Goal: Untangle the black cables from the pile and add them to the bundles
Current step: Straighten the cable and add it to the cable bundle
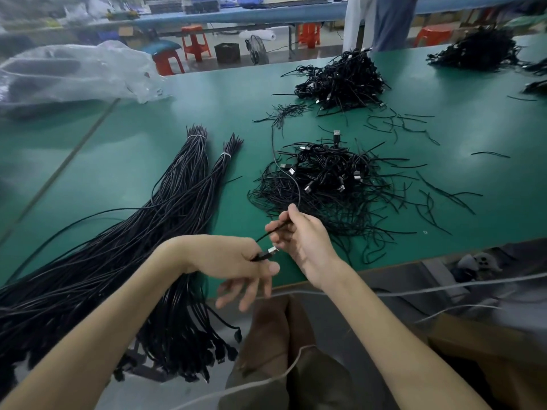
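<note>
A tangled pile of black cables [328, 182] with silver plugs lies in the middle of the green table [148, 137]. Long black cable bundles [177, 196], tied with white bands near their far ends, lie to its left and hang over the near edge. One black cable [281, 167] runs out of the pile toward me. My left hand [236, 261] pinches its silver plug end between thumb and forefinger, the other fingers spread downward. My right hand [299, 232] grips the same cable a little further along, just in front of the pile.
A second cable pile [340, 81] sits farther back, a third [476, 51] at the far right. Short loose wire ties [399, 122] are scattered right of the piles. A clear plastic bag [74, 72] lies at the far left. A person stands behind the table [381, 22].
</note>
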A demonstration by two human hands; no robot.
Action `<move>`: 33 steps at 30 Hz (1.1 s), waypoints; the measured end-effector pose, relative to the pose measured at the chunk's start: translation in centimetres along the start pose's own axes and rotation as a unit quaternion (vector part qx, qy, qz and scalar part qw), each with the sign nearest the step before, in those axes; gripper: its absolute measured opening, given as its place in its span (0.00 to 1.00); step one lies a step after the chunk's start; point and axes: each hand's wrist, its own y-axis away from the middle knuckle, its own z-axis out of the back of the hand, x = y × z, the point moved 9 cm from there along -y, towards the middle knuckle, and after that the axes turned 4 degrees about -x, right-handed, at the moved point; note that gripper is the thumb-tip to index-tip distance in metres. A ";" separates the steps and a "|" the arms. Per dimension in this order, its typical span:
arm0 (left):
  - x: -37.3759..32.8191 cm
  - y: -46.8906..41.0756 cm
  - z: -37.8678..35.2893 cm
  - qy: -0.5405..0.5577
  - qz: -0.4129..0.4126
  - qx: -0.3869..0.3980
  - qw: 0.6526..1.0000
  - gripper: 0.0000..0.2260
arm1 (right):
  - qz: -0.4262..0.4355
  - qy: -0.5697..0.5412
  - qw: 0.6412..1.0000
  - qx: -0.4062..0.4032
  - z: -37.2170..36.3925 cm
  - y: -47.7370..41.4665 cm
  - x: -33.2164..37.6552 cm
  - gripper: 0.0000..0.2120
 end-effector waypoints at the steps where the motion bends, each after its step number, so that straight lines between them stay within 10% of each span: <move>1: 0.7 -0.2 0.9 -0.042 0.025 -0.041 0.998 0.24 | -0.002 -0.027 1.000 0.004 0.1 -0.1 0.0 0.17; 6: 1.7 0.2 6.3 -0.202 0.096 -0.284 0.933 0.19 | -0.020 -0.125 0.992 0.017 0.3 -0.3 -0.2 0.19; 12: 1.7 -0.3 6.9 -0.230 0.045 -0.382 0.894 0.17 | -0.030 -0.170 0.985 0.013 0.8 -0.4 -0.4 0.18; 24: -0.1 -1.4 5.5 0.136 -0.147 -0.376 0.905 0.25 | -0.042 -0.104 0.993 0.046 0.3 0.1 -0.6 0.16; 33: -2.2 -0.8 6.7 0.577 -0.307 -0.281 0.702 0.26 | -0.050 -0.142 0.987 0.057 0.2 -0.1 -0.8 0.17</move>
